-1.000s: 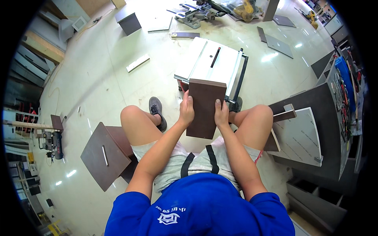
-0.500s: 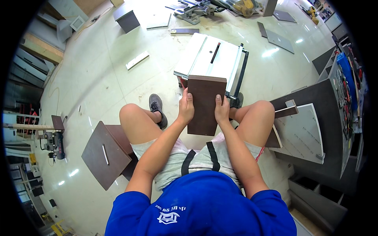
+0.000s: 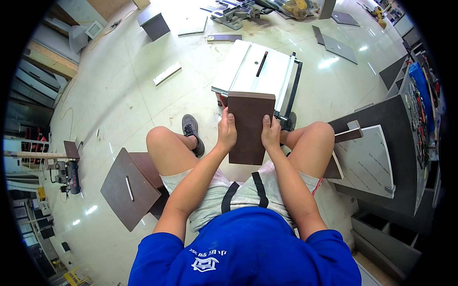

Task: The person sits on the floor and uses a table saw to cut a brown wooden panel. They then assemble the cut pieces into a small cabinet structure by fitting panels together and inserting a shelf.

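Observation:
A dark brown rectangular board (image 3: 250,133) lies lengthwise between my two hands, its far end at the near edge of a white table saw (image 3: 260,69). On its left edge my left hand (image 3: 227,129) is closed, thumb on top and fingers out of sight below. My right hand (image 3: 270,131) grips the right edge the same way. The saw's top has a dark blade slot, and a black-ended fence rail (image 3: 295,90) runs along its right side. Whether the board rests on the saw's edge or only overlaps it, I cannot tell.
To my left stands a brown box with a handled front panel (image 3: 130,189). On the right are a pale panel (image 3: 365,159), a dark bench (image 3: 381,124) and a tool rack (image 3: 420,119). A white strip (image 3: 167,74) and a grey panel (image 3: 340,49) lie on the floor.
Only a very slight shift of the whole view shows. My hands keep the same grip on the board, and the board stays at the saw's near edge.

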Demonstrator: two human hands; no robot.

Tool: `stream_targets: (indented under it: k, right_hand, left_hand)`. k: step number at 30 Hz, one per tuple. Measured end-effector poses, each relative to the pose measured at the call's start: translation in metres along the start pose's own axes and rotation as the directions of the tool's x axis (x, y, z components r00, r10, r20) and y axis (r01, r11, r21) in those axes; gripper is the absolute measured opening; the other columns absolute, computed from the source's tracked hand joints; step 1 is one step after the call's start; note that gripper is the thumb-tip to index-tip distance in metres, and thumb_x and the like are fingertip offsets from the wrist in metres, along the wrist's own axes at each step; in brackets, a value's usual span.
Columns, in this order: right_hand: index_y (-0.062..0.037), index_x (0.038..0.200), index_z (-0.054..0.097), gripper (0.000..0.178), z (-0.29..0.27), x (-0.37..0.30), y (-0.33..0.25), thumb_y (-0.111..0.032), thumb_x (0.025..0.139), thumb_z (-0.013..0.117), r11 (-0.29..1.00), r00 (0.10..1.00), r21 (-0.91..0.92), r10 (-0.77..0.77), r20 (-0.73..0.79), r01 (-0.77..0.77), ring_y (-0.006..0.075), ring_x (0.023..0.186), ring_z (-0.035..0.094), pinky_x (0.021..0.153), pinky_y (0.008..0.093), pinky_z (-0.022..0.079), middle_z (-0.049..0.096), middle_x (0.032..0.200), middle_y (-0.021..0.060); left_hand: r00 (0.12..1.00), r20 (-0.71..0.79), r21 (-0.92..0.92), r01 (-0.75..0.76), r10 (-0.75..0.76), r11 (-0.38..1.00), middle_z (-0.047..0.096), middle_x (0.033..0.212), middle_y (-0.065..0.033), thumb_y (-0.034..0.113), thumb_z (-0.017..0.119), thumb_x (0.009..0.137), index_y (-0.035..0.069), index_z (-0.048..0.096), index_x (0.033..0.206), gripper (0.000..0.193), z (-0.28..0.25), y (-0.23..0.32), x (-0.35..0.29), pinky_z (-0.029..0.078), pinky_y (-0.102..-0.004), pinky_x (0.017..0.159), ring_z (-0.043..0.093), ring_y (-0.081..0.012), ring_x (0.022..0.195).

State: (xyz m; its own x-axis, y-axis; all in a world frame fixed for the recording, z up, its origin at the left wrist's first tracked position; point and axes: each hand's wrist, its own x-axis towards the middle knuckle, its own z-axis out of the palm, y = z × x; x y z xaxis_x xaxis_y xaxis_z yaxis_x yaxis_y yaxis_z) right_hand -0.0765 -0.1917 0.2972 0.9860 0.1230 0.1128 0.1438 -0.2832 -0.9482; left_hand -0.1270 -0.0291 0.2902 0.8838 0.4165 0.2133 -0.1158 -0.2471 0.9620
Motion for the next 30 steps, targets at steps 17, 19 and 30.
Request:
stream_targets:
  k: [17,19,30]
  right_hand:
    - [0.0043,0.096,0.061,0.064,-0.003,0.003,-0.002,-0.058,0.097,0.046,0.999,0.996,-0.015,-0.042,-0.076,0.041,0.0349,0.074,0.064,0.072,0.0425,0.048,0.064,0.077,0.0197]
    - [0.0038,0.101,0.063,0.066,-0.003,0.002,-0.009,-0.060,0.096,0.047,0.998,0.999,-0.059,-0.014,-0.045,0.011,0.0393,0.083,0.066,0.076,0.0422,0.049,0.067,0.085,0.0224]
    - [0.0043,0.091,0.061,0.070,-0.002,0.002,-0.003,-0.064,0.095,0.045,0.999,0.999,-0.035,-0.003,-0.035,0.001,0.0364,0.068,0.061,0.068,0.0418,0.048,0.060,0.069,0.0193]
  left_hand:
    - [0.995,-0.005,0.158,0.102,-0.103,0.982,0.065,0.098,-0.0266,0.051,0.030,0.104,-0.007,0.045,0.132,0.066,0.003,0.001,-0.001,0.048,-0.0417,0.083,0.065,-0.0386,0.094]
    - [0.997,-0.037,0.103,0.065,-0.061,0.993,0.066,0.102,-0.0242,0.050,0.032,0.104,-0.007,0.046,0.130,0.064,0.003,-0.002,-0.002,0.048,-0.0399,0.086,0.065,-0.0347,0.098]
    - [0.999,-0.024,0.006,0.042,-0.042,0.999,0.062,0.108,-0.0169,0.046,0.032,0.106,-0.004,0.052,0.119,0.056,0.003,0.012,-0.002,0.044,-0.0371,0.091,0.058,-0.0248,0.101]
